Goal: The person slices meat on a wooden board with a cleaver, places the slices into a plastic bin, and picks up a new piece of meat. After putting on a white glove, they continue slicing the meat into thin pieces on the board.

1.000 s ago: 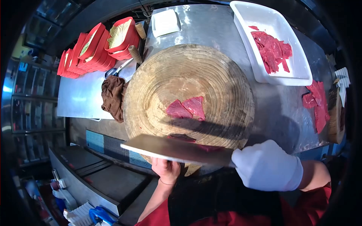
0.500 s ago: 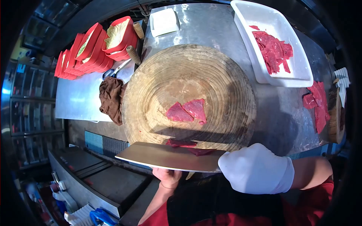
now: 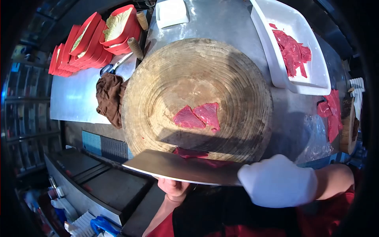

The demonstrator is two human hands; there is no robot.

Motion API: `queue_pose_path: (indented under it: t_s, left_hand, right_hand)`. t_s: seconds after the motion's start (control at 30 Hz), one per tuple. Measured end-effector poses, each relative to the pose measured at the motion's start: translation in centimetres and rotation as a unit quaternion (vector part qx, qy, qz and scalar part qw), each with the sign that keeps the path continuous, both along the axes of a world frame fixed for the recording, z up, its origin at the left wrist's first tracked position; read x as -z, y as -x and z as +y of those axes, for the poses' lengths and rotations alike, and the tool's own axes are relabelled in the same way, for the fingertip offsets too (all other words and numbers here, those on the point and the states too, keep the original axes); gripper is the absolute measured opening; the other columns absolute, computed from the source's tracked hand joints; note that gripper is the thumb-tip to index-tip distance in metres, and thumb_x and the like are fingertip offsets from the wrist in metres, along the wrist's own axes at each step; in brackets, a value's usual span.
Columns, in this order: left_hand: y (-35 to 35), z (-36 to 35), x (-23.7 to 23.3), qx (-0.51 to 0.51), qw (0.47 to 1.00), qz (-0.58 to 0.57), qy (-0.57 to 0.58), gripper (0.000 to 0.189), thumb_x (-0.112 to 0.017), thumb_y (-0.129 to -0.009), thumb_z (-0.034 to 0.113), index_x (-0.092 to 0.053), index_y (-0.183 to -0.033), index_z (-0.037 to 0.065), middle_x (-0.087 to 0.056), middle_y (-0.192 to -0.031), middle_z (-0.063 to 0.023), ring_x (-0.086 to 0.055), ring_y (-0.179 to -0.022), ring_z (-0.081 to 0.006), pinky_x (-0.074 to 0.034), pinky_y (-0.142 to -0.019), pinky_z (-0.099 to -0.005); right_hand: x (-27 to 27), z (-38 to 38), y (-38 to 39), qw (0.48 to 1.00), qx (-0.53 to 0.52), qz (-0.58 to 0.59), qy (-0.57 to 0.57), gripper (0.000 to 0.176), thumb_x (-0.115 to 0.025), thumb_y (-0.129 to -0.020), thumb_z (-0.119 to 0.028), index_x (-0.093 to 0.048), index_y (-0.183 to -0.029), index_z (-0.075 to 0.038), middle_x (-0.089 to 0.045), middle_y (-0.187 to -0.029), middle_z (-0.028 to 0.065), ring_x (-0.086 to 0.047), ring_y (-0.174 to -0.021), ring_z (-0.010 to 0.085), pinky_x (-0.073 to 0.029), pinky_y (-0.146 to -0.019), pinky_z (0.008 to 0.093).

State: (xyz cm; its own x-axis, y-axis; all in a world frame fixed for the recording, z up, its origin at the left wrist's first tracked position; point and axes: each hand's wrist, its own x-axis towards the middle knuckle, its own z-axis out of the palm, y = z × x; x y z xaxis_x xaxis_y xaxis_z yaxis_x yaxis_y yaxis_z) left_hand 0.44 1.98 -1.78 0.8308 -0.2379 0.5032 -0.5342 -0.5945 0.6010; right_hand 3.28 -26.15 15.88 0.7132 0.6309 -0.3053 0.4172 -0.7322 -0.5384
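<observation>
My right hand (image 3: 278, 182), in a white glove, is closed around the handle end of a broad cleaver (image 3: 177, 168). The blade lies across the near edge of a round wooden chopping block (image 3: 158, 71), its wide side facing up toward me. Partly behind the blade, my bare left hand (image 3: 173, 187) shows curled fingers; whatever they grip is hidden. Two flat pieces of red raw meat (image 3: 197, 116) rest side by side on the middle of the block. Another strip of meat (image 3: 190, 153) shows just past the blade, partly covered by it.
A white tub (image 3: 272, 73) of sliced meat stands at right, with more meat (image 3: 333, 114) beyond it. Stacked red baskets (image 3: 94, 43) with leaves, scissors (image 3: 114, 67) and a brown cloth (image 3: 110, 98) lie at left. A white tray (image 3: 171, 14) sits at the back.
The view has shifted slightly, so the surroundings sit a little differently. My gloved right hand and the cleaver have moved slightly right. The meat pieces stay in place on the block.
</observation>
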Motion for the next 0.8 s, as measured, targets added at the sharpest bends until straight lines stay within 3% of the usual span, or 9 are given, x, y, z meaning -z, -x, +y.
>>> queue_pose_path:
  t_s: [0.13,0.33,0.4,0.47,0.53,0.57,0.6,0.63,0.8]
  left_hand:
    - [-0.7,-0.7,-1.3,0.001,0.999,0.03,0.021,0.036,-0.07,-0.079,0.005,-0.065,-0.115,0.004,-0.07,-0.103,-0.015,-0.067,-0.09,-0.0346,-0.054,-0.083,-0.0397]
    - [-2.1,-2.6,-2.2,-0.049,0.998,-0.008,0.031,0.021,-0.067,-0.078,-0.007,-0.066,-0.098,-0.001,-0.066,-0.093,-0.0164,-0.064,-0.084,-0.035,-0.052,-0.079,-0.0399]
    - [-2.4,-2.9,-3.4,-0.039,0.999,0.027,0.013,0.022,-0.071,-0.076,-0.007,-0.063,-0.095,0.0,-0.064,-0.091,-0.0152,-0.061,-0.081,-0.0342,-0.051,-0.075,-0.0388]
    - [-2.1,-2.5,-2.9,-0.042,0.999,0.016,0.016,0.021,-0.072,-0.076,-0.007,-0.062,-0.093,0.001,-0.063,-0.087,-0.014,-0.06,-0.077,-0.0328,-0.05,-0.072,-0.0374]
    - [-2.2,-2.9,-2.6,-0.071,0.995,0.023,0.063,0.023,-0.076,-0.075,-0.006,-0.062,-0.091,0.002,-0.064,-0.084,-0.0115,-0.061,-0.074,-0.0283,-0.05,-0.07,-0.0349]
    - [-2.1,-2.9,-2.9,-0.077,0.994,0.031,0.067,0.023,-0.077,-0.075,-0.007,-0.063,-0.091,0.002,-0.064,-0.085,-0.0117,-0.062,-0.076,-0.0278,-0.051,-0.071,-0.0344]
    - [-2.1,-3.0,-3.2,-0.082,0.993,0.038,0.071,0.024,-0.078,-0.074,-0.007,-0.064,-0.091,0.002,-0.065,-0.086,-0.0118,-0.063,-0.077,-0.0272,-0.051,-0.072,-0.0339]
    - [-1.9,-2.6,-2.5,-0.07,0.992,0.048,0.098,0.021,-0.076,-0.077,-0.006,-0.064,-0.092,0.001,-0.067,-0.09,-0.0119,-0.064,-0.082,-0.0246,-0.05,-0.078,-0.0311]
    - [-1.9,-2.8,-2.9,-0.059,0.997,0.02,0.047,0.025,-0.077,-0.076,-0.006,-0.064,-0.096,0.001,-0.067,-0.092,-0.0121,-0.064,-0.083,-0.0252,-0.05,-0.078,-0.032]
  right_hand:
    - [-2.8,-1.5,-0.1,0.985,-0.042,0.111,0.129,0.01,-0.06,-0.081,-0.018,-0.058,-0.078,-0.008,-0.058,-0.061,0.008,-0.063,-0.05,0.0253,-0.05,-0.045,0.0393]
    - [3.3,5.4,-4.4,0.99,0.052,0.075,-0.105,0.009,-0.06,-0.079,-0.011,-0.06,-0.075,-0.003,-0.062,-0.066,0.0162,-0.064,-0.059,0.0342,-0.051,-0.054,0.0452]
    - [5.3,6.9,-4.6,0.963,0.034,-0.051,-0.262,0.013,-0.06,-0.078,-0.012,-0.055,-0.079,0.0,-0.056,-0.062,0.0143,-0.062,-0.056,0.0325,-0.05,-0.053,0.0428]
    - [5.3,6.2,-4.1,0.965,0.017,-0.103,-0.239,0.013,-0.059,-0.078,-0.012,-0.055,-0.078,0.0,-0.056,-0.063,0.0145,-0.061,-0.058,0.0335,-0.05,-0.054,0.0431]
    - [4.0,3.9,-3.2,0.982,0.001,-0.025,-0.185,0.015,-0.06,-0.078,-0.014,-0.056,-0.079,0.001,-0.059,-0.065,0.0167,-0.063,-0.061,0.0354,-0.051,-0.056,0.0443]
    - [1.9,3.3,-3.0,0.995,0.033,0.088,-0.014,0.014,-0.059,-0.08,-0.013,-0.064,-0.082,-0.001,-0.066,-0.075,0.02,-0.068,-0.072,0.0369,-0.053,-0.062,0.0455]
    - [1.1,2.1,-2.5,0.988,0.043,0.135,0.061,0.017,-0.057,-0.081,-0.014,-0.065,-0.085,0.0,-0.067,-0.075,0.0215,-0.068,-0.072,0.0384,-0.054,-0.064,0.047]
    - [1.3,0.3,-1.6,0.987,0.055,0.133,0.076,0.019,-0.057,-0.081,-0.015,-0.066,-0.087,0.0,-0.067,-0.072,0.0206,-0.068,-0.068,0.0394,-0.055,-0.063,0.0482]
    - [1.5,-2.1,1.7,0.994,0.096,0.005,0.051,0.01,-0.058,-0.079,-0.013,-0.06,-0.079,-0.003,-0.063,-0.066,0.0169,-0.067,-0.064,0.034,-0.052,-0.056,0.0456]
